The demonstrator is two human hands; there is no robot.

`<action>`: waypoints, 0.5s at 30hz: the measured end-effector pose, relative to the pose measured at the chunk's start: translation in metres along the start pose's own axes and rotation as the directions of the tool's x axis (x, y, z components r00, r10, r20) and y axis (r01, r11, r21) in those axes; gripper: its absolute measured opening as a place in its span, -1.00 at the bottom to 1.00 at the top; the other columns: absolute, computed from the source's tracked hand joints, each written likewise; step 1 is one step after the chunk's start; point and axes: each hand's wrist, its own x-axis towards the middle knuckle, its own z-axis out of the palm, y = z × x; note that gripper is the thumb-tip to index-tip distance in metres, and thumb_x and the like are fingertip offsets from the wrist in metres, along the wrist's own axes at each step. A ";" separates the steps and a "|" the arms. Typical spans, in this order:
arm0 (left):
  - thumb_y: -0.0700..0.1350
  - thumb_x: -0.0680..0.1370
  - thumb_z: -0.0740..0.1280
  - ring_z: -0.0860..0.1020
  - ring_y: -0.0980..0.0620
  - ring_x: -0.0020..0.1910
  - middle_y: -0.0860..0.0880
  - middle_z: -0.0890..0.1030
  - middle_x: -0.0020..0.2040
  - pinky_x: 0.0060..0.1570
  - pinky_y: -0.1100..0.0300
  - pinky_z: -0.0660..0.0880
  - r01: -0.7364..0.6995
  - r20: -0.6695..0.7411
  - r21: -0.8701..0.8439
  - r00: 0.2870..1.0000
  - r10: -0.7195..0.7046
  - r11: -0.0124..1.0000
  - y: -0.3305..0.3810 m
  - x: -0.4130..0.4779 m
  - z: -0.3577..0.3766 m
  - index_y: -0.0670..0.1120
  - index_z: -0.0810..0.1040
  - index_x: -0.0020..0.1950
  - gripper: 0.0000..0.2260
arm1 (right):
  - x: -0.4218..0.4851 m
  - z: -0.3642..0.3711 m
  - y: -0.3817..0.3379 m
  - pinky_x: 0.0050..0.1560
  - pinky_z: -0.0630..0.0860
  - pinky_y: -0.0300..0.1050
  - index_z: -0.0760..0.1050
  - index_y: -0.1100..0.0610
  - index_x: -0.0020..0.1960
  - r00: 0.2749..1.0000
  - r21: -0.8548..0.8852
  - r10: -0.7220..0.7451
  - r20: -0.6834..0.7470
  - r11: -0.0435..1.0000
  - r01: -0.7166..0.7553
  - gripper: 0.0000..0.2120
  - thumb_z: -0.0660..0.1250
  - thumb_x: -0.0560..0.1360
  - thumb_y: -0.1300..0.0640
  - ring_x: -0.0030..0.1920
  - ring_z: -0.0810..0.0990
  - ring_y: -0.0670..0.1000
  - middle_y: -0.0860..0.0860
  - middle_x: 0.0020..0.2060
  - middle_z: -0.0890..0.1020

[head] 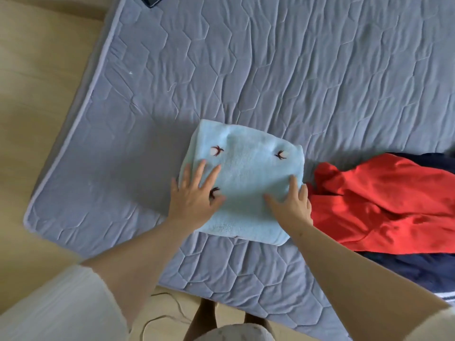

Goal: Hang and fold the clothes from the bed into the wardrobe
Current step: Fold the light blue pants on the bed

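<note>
From the head camera, you look down on a bed [295, 70] with a grey-blue quilted cover. A light blue fleece cloth [248, 168] lies folded into a thick square on the bed, close to the edge where you stand. It has small dark bird-like marks on it.

Your left hand [194, 193] lies flat on the left part of the blue cloth, with the fingers straight and spread. Its grip is released; it only presses on the fabric. Your right hand [291, 205] rests on the near right part of the same cloth, and its outer fingers reach the right edge. Its fingers are also straight, so this grip is released too.

Just beside the blue cloth, on the right, a red garment [381, 205] lies crumpled on the bed. It lies on top of a dark navy garment [413, 269], which shows at its far and near sides.

A dark flat object [152, 0] sits at the far left corner of the bed; I cannot tell what it is. A thin cable [170, 306] lies on the pale wooden floor [37, 70] near your feet.
</note>
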 end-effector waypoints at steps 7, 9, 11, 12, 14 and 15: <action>0.32 0.39 0.30 -0.11 -0.03 0.51 0.14 -0.24 0.51 0.46 -0.05 0.04 0.137 0.081 -0.523 0.990 -0.112 0.841 -0.030 0.030 0.058 0.32 -0.05 0.46 -0.24 | 0.037 0.043 0.044 0.28 0.10 -0.27 -0.02 -0.23 0.49 0.990 0.338 -0.144 -0.002 0.931 0.136 -0.16 0.39 0.37 -0.19 0.39 0.16 -0.16 -0.13 0.48 0.06; 0.33 0.35 0.34 -0.02 -0.04 0.50 0.10 -0.19 0.51 0.45 -0.08 0.05 0.139 0.041 -0.607 0.989 -0.145 0.782 -0.039 0.036 0.071 0.37 -0.02 0.43 -0.23 | 0.042 0.054 0.052 0.29 0.08 -0.29 0.04 -0.19 0.49 0.985 0.430 -0.168 -0.036 0.887 0.167 -0.18 0.42 0.37 -0.12 0.30 0.15 -0.25 -0.12 0.45 0.13; 0.37 0.33 0.29 -0.01 -0.07 0.50 0.07 -0.19 0.51 0.43 -0.16 0.04 0.173 0.031 -0.554 0.982 -0.187 0.815 -0.043 0.041 0.081 0.47 -0.07 0.37 -0.27 | 0.047 0.062 0.057 0.34 0.11 -0.25 0.09 -0.17 0.48 0.987 0.519 -0.156 -0.037 0.841 0.152 -0.22 0.43 0.38 -0.09 0.34 0.17 -0.21 -0.09 0.44 0.16; 0.40 0.31 0.26 -0.02 -0.08 0.50 0.06 -0.20 0.52 0.42 -0.15 0.03 0.186 0.040 -0.529 0.980 -0.194 0.828 -0.044 0.043 0.083 0.49 -0.09 0.36 -0.26 | 0.049 0.064 0.058 0.36 0.13 -0.22 0.11 -0.18 0.48 0.989 0.560 -0.146 -0.019 0.818 0.132 -0.24 0.42 0.39 -0.08 0.37 0.18 -0.17 -0.10 0.43 0.16; 0.45 0.26 0.29 0.01 -0.07 0.49 0.05 -0.21 0.51 0.41 -0.01 0.03 0.210 0.112 -0.598 0.977 -0.179 0.773 -0.046 0.044 0.083 0.50 -0.09 0.35 -0.22 | 0.048 0.064 0.060 0.40 0.20 -0.13 0.12 -0.22 0.46 0.990 0.638 -0.131 0.051 0.767 0.068 -0.25 0.42 0.38 -0.07 0.39 0.23 -0.13 -0.12 0.44 0.18; 0.44 0.25 0.32 0.03 -0.04 0.48 0.06 -0.17 0.51 0.40 0.07 0.05 0.229 0.163 -0.660 0.973 -0.161 0.715 -0.046 0.044 0.082 0.50 -0.07 0.36 -0.20 | 0.046 0.062 0.061 0.37 0.29 -0.09 0.13 -0.24 0.45 0.987 0.678 -0.126 0.100 0.734 0.025 -0.23 0.43 0.35 -0.07 0.37 0.30 -0.12 -0.14 0.43 0.21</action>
